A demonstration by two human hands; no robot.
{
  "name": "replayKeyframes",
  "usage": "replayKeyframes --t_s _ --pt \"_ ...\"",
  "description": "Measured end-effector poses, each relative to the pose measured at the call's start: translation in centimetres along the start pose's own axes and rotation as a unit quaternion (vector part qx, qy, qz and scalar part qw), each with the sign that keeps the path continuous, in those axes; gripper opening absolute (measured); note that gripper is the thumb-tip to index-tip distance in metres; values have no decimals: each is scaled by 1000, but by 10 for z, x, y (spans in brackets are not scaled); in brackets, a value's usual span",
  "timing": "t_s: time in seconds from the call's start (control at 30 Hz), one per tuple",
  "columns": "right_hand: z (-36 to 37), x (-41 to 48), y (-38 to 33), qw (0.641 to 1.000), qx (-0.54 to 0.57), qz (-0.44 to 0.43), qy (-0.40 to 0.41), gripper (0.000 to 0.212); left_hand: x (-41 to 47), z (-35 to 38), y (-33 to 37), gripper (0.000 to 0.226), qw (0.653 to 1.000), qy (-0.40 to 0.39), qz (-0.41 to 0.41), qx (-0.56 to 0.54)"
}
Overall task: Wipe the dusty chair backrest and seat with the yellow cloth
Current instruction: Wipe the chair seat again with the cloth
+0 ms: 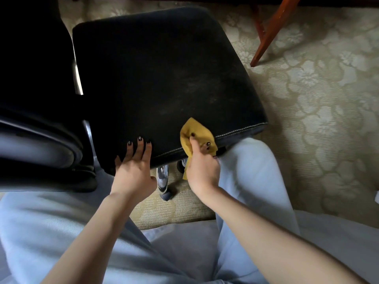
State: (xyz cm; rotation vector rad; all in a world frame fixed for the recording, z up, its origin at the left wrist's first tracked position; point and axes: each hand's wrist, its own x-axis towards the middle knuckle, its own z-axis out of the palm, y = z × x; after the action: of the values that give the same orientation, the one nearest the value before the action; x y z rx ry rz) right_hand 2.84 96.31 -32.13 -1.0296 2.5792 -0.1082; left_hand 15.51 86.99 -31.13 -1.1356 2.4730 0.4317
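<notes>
Seat: the chair seat (164, 68) is black, with a rounded square shape. A pale grey-brown film of dust lies over its middle and right part. A line of light stitching runs along the near edge.
Yellow cloth: the yellow cloth (194, 130) is crumpled. It lies over the near edge of the seat, towards the right corner. One pointed tip rests on top of the seat and a strip hangs below the edge.
Right hand: the right hand (202, 171) grips the cloth, with thumb and fingers curled around it, and holds it against the seat edge.
Left hand: the left hand (133, 171) lies flat on the near edge of the seat, with fingers straight and close together and nothing held. The nails are dark.
Backrest: the backrest (34, 58) is a dark, blurred shape at the left; I cannot tell if it has dust.
Under the seat: a chrome base leg (163, 179) and a black caster (180, 166).
Floor: a beige carpet (307, 99) with a flower pattern. A red-brown wooden leg (270, 31) stands on it at the upper right.
Person: light blue trousers (246, 171).
</notes>
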Motion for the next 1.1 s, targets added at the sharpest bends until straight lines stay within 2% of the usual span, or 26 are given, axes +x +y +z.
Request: replayKeyframes --t_s 0.17,0.33,0.4,0.47,0.57,0.63,0.7,0.77,0.87,1.0,1.1 --pt "9 -12 -17 997 10 -64 -45 62 1 1 0 86 1000 -2 -2 -1" --pt "17 -19 -3 986 40 -157 -45 67 1 2 -4 87 1000 -4 -2 -6" --pt "12 -22 14 968 95 -231 -30 66 1 2 -5 87 1000 0 0 -17" --pt "7 -22 33 956 140 -256 21 58 1 1 -6 86 1000 -1 3 -20" --pt "-8 -14 66 953 211 -180 123 61 2 0 -7 86 1000 -8 3 -14" --pt "-32 -1 92 948 248 -97 175 62 1 0 -6 86 1000 -11 2 -5" --pt "-54 20 118 951 229 0 206 66 1 0 -6 86 1000 -13 1 -3" --pt "-69 42 140 954 198 102 198 63 1 -1 -5 86 1000 -15 0 -4" --pt "-73 67 157 949 197 199 146 58 1 -1 -6 86 1000 -13 2 -7" --pt "-59 79 145 942 213 248 73 58 1 0 -7 87 1000 -11 3 -12" --pt "-51 76 125 935 226 265 67 61 1 1 -7 87 1000 -9 3 -17"
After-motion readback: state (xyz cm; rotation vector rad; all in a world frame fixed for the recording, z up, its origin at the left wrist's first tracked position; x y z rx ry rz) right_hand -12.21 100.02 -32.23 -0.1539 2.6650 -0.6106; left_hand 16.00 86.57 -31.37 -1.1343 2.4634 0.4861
